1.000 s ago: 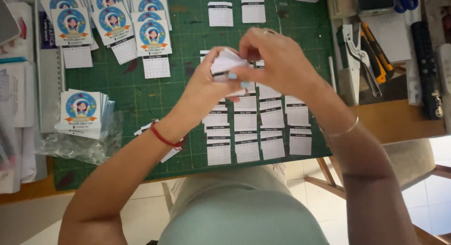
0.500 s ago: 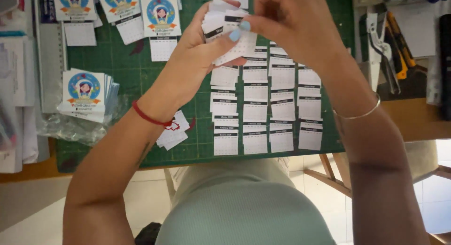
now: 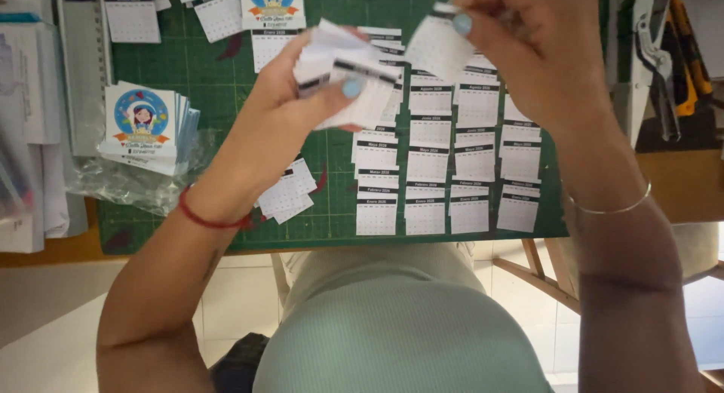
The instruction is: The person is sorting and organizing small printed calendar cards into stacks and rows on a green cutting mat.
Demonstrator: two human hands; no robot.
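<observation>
My left hand (image 3: pixel 302 106) grips a small stack of white calendar slips (image 3: pixel 343 76) with black header bars, thumb pressed on top. My right hand (image 3: pixel 543 46) pinches a single white slip (image 3: pixel 437 46) lifted off that stack, just to the right of it. Both hands hover above a green cutting mat (image 3: pixel 219 76). Below them, several columns of overlapping calendar slips (image 3: pixel 430 174) lie in rows on the mat. A loose little pile of slips (image 3: pixel 286 197) sits beside my left wrist.
A stack of round-logo cards (image 3: pixel 143 125) rests on clear plastic wrap (image 3: pixel 128 182) at the mat's left. More logo cards with slips (image 3: pixel 271 8) line the top. Pliers and cutters (image 3: pixel 664 69) lie at the right. Papers (image 3: pixel 30 136) crowd the left edge.
The view has shifted so the mat sits lower in it. My hands have drawn apart, and my right hand has pulled one slip off the stack in my left.
</observation>
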